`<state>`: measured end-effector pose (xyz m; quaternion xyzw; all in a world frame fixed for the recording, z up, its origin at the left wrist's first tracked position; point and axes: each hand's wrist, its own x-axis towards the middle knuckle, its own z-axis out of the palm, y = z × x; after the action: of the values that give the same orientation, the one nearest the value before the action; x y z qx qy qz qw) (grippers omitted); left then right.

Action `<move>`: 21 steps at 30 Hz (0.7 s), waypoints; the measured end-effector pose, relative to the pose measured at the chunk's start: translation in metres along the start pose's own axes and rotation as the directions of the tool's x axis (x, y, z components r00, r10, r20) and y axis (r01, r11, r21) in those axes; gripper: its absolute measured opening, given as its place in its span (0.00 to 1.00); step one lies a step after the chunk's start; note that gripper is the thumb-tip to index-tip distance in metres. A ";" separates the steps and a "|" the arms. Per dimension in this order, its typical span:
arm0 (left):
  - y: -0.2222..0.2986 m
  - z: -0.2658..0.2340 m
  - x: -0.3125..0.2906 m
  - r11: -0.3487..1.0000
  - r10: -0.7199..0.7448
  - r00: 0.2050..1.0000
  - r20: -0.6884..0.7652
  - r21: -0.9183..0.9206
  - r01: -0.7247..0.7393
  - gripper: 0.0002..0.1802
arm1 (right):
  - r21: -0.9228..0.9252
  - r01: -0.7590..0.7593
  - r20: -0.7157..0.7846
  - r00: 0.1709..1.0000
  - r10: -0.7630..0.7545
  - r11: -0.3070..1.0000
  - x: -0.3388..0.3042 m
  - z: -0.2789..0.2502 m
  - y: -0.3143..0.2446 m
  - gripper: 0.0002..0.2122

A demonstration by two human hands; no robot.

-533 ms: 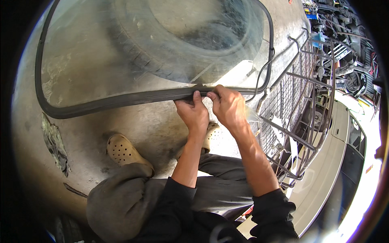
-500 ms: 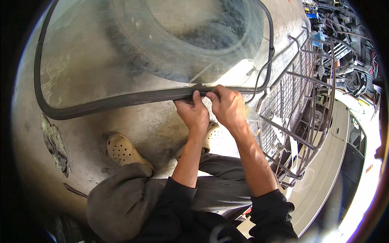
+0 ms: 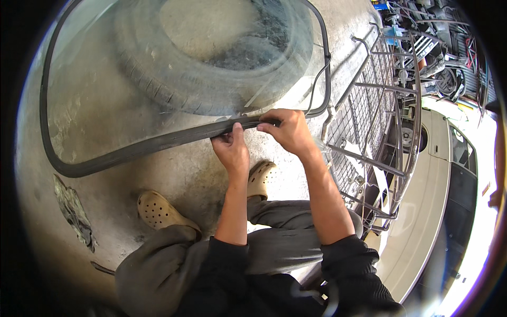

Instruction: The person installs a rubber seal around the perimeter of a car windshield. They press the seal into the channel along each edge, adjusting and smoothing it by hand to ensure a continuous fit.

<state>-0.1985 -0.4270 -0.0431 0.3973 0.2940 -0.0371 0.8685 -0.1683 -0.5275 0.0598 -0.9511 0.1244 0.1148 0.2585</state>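
Observation:
A large vehicle window glass (image 3: 90, 100) spreads in front of me, its edge framed by a black rubber seal (image 3: 132, 150). My left hand (image 3: 232, 153) pinches the near run of this seal, thumb on top and fingers beneath. Just right of it, my right hand (image 3: 290, 131) is closed on the same strip, with thumb and forefinger at its edge. Part of the seal is hidden under the right fingers. A thin black cord or loose strip (image 3: 312, 90) curves beside the right corner of the glass.
Through the glass a tire (image 3: 158, 92) shows beneath it. A metal wire-mesh rack (image 3: 364, 119) stands close on the right, with a pale car (image 3: 417, 222) beyond. Scrap parts (image 3: 443, 68) pile up at far right. A crumpled rag (image 3: 74, 211) lies on the left floor.
The glass's near left corner sits lower in the picture, its right side further left. Both hands appear further left, still on the seal; the right thumb has drawn slightly away from the left.

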 end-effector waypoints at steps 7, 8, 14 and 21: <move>0.008 0.010 -0.007 0.978 -0.209 0.976 0.066 0.004 0.210 0.13 | -0.053 0.037 -0.148 0.988 -0.045 0.998 -0.008 0.016 -0.005 0.05; 0.014 0.015 -0.008 0.983 -0.181 0.983 0.034 0.030 0.180 0.13 | -0.077 -0.096 -0.120 0.989 0.087 0.992 -0.008 0.017 -0.014 0.06; 0.022 0.024 -0.007 0.967 -0.218 0.972 -0.091 0.114 0.228 0.11 | -0.117 -0.363 -0.028 0.932 0.362 0.924 0.004 0.017 -0.025 0.08; 0.018 0.020 -0.007 0.957 -0.260 0.965 -0.020 0.125 0.260 0.09 | -0.004 -0.252 -0.023 0.968 0.251 0.968 0.001 0.013 -0.018 0.06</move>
<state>-0.1895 -0.4298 -0.0168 0.4094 0.3422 -0.1690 0.8287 -0.1643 -0.5058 0.0577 -0.9298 0.2464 0.1364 0.2371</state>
